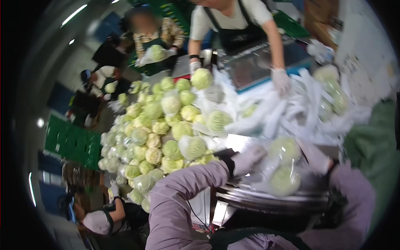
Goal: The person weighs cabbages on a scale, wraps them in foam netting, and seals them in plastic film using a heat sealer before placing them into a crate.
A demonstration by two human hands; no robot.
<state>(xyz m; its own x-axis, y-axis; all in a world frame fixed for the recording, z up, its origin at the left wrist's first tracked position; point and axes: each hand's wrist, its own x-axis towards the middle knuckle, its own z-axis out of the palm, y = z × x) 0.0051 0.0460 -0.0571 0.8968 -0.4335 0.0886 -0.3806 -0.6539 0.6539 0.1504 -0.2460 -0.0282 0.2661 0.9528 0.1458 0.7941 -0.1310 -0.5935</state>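
Two pale green cabbages [285, 181] lie one in front of the other inside a clear plastic bag [263, 171], over a shiny metal surface [271, 200]. On the bag's left side is my left hand [249, 159], in a whitish glove. My right hand [315, 157], gloved too, is against the right side of the bag, by the farther cabbage. Both hands are smeared by motion, and how their fingers close on the film does not show. A cabbage in white netting [193, 147] sits left of my left hand.
A large heap of cabbages [153, 125], some wrapped, spreads to the left. White bags or netting [266, 116] lie ahead. Across from me a co-worker's gloved hand [281, 82] rests by a blue-edged tray [254, 85]; their other hand holds a cabbage [202, 78]. Green crates [71, 139] stand far left.
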